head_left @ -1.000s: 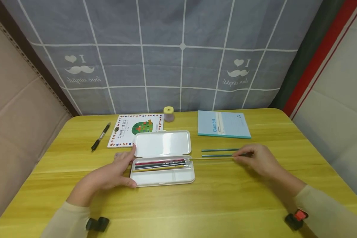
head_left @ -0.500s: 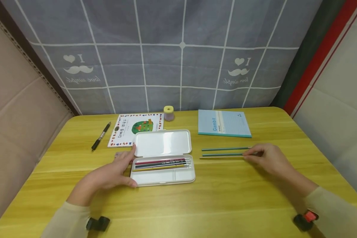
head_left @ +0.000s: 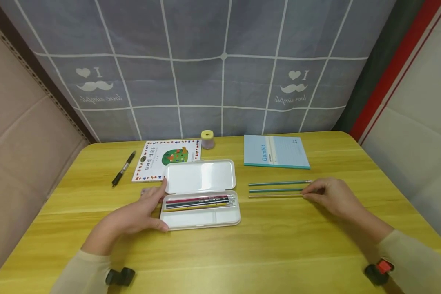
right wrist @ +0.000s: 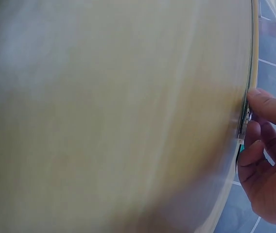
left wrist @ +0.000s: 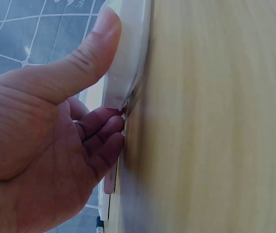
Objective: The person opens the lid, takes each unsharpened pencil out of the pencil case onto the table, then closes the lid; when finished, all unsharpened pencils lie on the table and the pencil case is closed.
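Three thin pencils lie side by side on the yellow wooden desk [head_left: 279, 245], just right of the open white plastic pencil case [head_left: 201, 204]: two teal pencils [head_left: 277, 187] farther back and one pale wooden pencil [head_left: 275, 196] nearest us. Our right hand [head_left: 332, 196] pinches the right end of that pale pencil, fingertips closed on it, the pencil lying flat on the desk; in the right wrist view the fingers [right wrist: 267, 145] curl at the pencil's end. Our left hand [head_left: 137, 214] holds the left end of the case, thumb along its front corner and fingers around the back by the hinge, so this grip is clamped on the case. Inside the case's tray we see a row of pencils [head_left: 198, 201], red, dark and yellow among them. Beyond the case lie a white picture booklet with a green drawing [head_left: 165, 161], a small round yellow-topped sharpener [head_left: 207, 139] and a light blue notebook [head_left: 275, 152]. A black pen [head_left: 124, 168] rests well to the left.
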